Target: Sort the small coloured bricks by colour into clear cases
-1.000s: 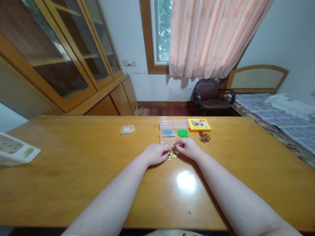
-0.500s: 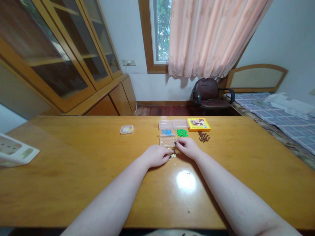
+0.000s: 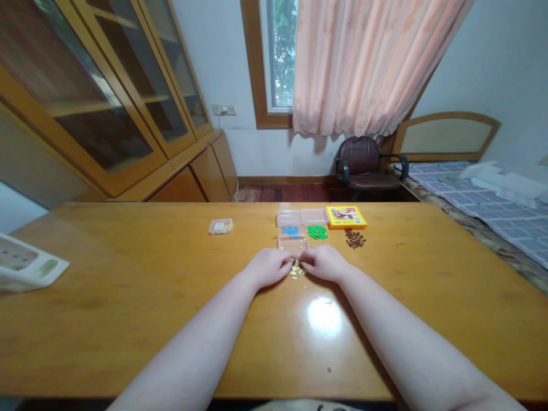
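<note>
My left hand (image 3: 270, 267) and my right hand (image 3: 324, 263) meet with fingertips nearly touching over a small pile of pale yellow pieces (image 3: 295, 272) on the wooden table. Both hands have their fingers pinched together; whatever is between them is too small to make out. Just beyond the hands lies a clear tray (image 3: 293, 243) with a few pale pieces in it. Behind that tray are blue pieces (image 3: 290, 230), and green pieces (image 3: 317, 232) lie to their right.
An open clear case (image 3: 302, 217) and a yellow box (image 3: 346, 217) stand near the table's far edge. Brown pieces (image 3: 355, 238) lie at the right. A small clear box (image 3: 221, 226) is left of centre, and a white object (image 3: 29, 262) sits at the far left.
My right hand has moved from the clear tray's edge back toward me, to the pale pile. My left hand has shifted slightly left, showing more of the pile.
</note>
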Demonstrator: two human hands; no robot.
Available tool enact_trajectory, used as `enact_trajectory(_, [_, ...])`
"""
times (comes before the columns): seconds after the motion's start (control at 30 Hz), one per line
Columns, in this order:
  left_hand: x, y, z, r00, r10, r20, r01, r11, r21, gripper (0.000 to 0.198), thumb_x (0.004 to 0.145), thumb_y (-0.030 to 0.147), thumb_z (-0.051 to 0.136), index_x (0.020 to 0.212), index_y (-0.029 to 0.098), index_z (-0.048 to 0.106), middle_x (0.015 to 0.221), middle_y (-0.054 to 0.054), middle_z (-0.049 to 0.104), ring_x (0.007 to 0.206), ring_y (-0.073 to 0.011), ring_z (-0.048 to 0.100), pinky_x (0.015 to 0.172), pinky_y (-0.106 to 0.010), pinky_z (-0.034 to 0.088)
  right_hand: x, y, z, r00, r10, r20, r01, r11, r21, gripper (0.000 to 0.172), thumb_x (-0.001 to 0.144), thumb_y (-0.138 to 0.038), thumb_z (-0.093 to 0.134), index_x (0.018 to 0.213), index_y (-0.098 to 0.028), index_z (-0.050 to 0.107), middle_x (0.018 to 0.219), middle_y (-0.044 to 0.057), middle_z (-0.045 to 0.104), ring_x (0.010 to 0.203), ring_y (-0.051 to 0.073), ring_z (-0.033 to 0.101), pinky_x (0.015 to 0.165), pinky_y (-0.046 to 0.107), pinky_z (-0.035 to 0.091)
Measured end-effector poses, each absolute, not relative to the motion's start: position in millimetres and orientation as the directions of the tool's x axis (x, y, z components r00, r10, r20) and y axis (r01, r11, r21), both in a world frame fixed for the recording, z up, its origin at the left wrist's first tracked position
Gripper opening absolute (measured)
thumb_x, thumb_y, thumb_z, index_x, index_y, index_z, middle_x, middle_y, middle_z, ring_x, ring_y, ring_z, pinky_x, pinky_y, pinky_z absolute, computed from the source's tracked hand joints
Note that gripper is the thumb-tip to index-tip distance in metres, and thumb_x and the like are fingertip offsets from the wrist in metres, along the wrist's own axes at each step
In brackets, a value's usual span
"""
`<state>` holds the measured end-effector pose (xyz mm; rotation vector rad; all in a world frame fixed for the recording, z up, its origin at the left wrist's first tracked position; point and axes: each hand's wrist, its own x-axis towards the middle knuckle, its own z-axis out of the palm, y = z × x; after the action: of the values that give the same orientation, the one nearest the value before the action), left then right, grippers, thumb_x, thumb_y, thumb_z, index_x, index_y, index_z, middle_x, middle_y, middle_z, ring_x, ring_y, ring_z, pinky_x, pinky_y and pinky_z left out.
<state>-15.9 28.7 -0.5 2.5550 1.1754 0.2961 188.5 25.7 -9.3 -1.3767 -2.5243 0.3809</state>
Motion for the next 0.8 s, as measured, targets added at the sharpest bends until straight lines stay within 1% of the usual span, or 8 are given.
enact_trajectory(0.2, [-15.4, 28.8, -1.2, 0.630, 0.772, 0.080, 0.703, -0.611, 0.364, 0.029, 0.087, 0.029, 0.045, 0.106, 0.029, 0.067, 0.095, -0.001, 0.072, 0.084, -0.0174, 0.064, 0.072, -0.025, 0.046, 187.1, 26.6, -8.6, -0.553, 0.832, 0.048, 0.796, 0.545, -0.263, 0.023, 0.086, -0.030, 0.052, 0.091, -0.025, 0.073, 0.087, 0.003, 0.074, 0.075, 0.016, 0.065, 0.064, 0.024, 0.038])
enact_trajectory(0.37, [-15.3, 31.2, -4.3, 0.586, 0.803, 0.110, 0.725, -0.580, 0.372, 0.028, 0.087, 0.028, 0.043, 0.100, 0.026, 0.068, 0.096, -0.001, 0.071, 0.086, -0.0171, 0.064, 0.075, -0.025, 0.046, 184.7, 25.6, -9.5, -0.544, 0.837, 0.051, 0.813, 0.541, -0.214, 0.022, 0.085, -0.030, 0.052, 0.086, -0.023, 0.073, 0.082, 0.005, 0.073, 0.071, 0.016, 0.063, 0.061, 0.023, 0.036])
enact_trajectory(0.47, [-16.0, 32.0, -5.0, 0.566, 0.817, 0.111, 0.743, -0.564, 0.361, 0.028, 0.088, 0.029, 0.043, 0.098, 0.025, 0.069, 0.095, -0.002, 0.072, 0.086, -0.0173, 0.064, 0.074, -0.025, 0.046, 184.5, 25.9, -10.1, -0.539, 0.840, 0.067, 0.814, 0.540, -0.215, 0.021, 0.084, -0.029, 0.053, 0.083, -0.023, 0.072, 0.080, 0.005, 0.073, 0.069, 0.016, 0.062, 0.060, 0.024, 0.035])
enact_trajectory(0.57, [-17.0, 32.1, -4.0, 0.563, 0.820, 0.105, 0.753, -0.561, 0.343, 0.028, 0.088, 0.029, 0.043, 0.097, 0.025, 0.068, 0.093, -0.002, 0.071, 0.084, -0.0179, 0.064, 0.073, -0.025, 0.046, 186.0, 27.2, -12.2, -0.530, 0.842, 0.098, 0.805, 0.536, -0.253, 0.019, 0.083, -0.027, 0.054, 0.083, -0.022, 0.072, 0.079, 0.005, 0.072, 0.067, 0.015, 0.061, 0.060, 0.024, 0.035])
enact_trajectory(0.67, [-17.6, 31.8, -2.0, 0.561, 0.823, 0.085, 0.764, -0.555, 0.328, 0.028, 0.087, 0.030, 0.043, 0.095, 0.024, 0.068, 0.090, -0.003, 0.071, 0.081, -0.0178, 0.064, 0.070, -0.025, 0.045, 188.4, 29.0, -16.5, -0.483, 0.862, 0.155, 0.795, 0.506, -0.336, 0.016, 0.081, -0.026, 0.056, 0.082, -0.022, 0.072, 0.075, 0.004, 0.071, 0.065, 0.014, 0.059, 0.060, 0.023, 0.035])
enact_trajectory(0.8, [-17.3, 31.1, -0.5, 0.571, 0.818, 0.062, 0.764, -0.558, 0.323, 0.027, 0.088, 0.031, 0.043, 0.094, 0.024, 0.068, 0.088, -0.003, 0.071, 0.078, -0.0169, 0.063, 0.069, -0.024, 0.045, 192.3, 32.9, -23.2, -0.297, 0.910, 0.288, 0.794, 0.403, -0.455, 0.019, 0.083, -0.029, 0.054, 0.087, -0.021, 0.071, 0.068, 0.004, 0.067, 0.062, 0.014, 0.055, 0.061, 0.023, 0.035])
